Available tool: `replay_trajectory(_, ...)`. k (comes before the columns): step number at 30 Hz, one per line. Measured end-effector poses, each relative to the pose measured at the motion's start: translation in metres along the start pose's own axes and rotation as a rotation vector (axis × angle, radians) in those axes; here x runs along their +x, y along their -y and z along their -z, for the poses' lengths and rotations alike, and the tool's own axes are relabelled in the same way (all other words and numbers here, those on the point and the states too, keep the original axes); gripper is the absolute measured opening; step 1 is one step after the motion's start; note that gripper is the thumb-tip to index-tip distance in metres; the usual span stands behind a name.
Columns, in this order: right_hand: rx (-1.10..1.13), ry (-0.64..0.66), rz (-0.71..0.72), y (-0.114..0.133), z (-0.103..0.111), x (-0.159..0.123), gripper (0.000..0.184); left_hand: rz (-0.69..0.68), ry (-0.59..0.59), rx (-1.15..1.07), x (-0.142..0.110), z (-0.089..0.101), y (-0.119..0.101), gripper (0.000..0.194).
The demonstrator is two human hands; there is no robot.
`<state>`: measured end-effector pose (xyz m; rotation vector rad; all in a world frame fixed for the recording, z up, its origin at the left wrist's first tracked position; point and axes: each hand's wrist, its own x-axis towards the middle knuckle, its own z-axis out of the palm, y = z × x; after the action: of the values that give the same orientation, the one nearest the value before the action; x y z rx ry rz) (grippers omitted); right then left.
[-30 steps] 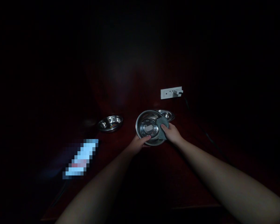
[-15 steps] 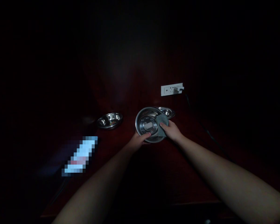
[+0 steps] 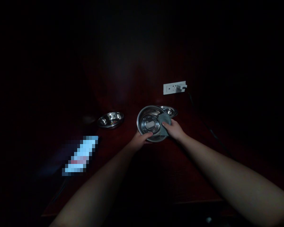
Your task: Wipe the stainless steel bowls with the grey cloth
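Observation:
A shiny steel bowl [image 3: 145, 113] is tilted toward me over the table, with a pale label-like patch on its inner bottom. My left hand [image 3: 141, 138] grips its lower left rim, thumb inside and fingers underneath. My right hand [image 3: 174, 128] is closed on a grey-green cloth [image 3: 165, 121], which is folded over the bowl's right rim. The right fingers are hidden behind the cloth and bowl; the thumb presses on the front. Partly hidden behind the bowl lies a round steel lid or dish [image 3: 171, 111].
Another steel bowl [image 3: 111, 119] stands to the left on the dark red table [image 3: 156, 176]. A lit, pixelated screen [image 3: 81, 156] lies nearer on the left. A white wall socket [image 3: 169, 88] holds a plug [image 3: 181, 87], and a dark cable [image 3: 214, 135] runs along the right.
The whole view has shifted slightly, so things sit a little higher. Both hands keep their hold on the bowl and cloth with hardly any movement.

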<state>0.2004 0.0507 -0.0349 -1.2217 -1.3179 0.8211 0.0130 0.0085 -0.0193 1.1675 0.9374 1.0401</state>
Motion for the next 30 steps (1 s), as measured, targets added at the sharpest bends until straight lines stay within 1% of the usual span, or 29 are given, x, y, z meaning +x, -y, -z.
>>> replay_trajectory(3,0.008,0.003,-0.008,0.0026,0.0007,-0.0013,0.033,-0.010,0.001,-0.004,-0.0005,-0.0004,0.0000,0.046)
replay_trajectory(8,0.005,-0.010,-0.007,0.0027,0.0014,-0.0010,0.032,-0.001,-0.003,-0.019,-0.0016,-0.0021,-0.0012,0.048)
replay_trajectory(12,-0.008,-0.008,0.010,0.0016,0.0012,-0.0005,0.032,0.012,-0.020,-0.013,0.0006,-0.0013,-0.0001,0.042)
replay_trajectory(19,-0.030,-0.013,0.013,-0.0008,0.0012,0.0006,0.030,0.002,0.003,-0.012,0.0027,0.0009,0.0026,0.040)
replay_trajectory(23,-0.029,0.000,0.016,-0.0027,0.0011,0.0015,0.030,0.006,0.001,-0.005,0.0024,0.0009,0.0028,0.041)
replay_trajectory(30,-0.045,-0.001,-0.002,-0.0014,0.0015,0.0010,0.031,0.012,-0.010,-0.002,0.0030,0.0003,0.0025,0.050)
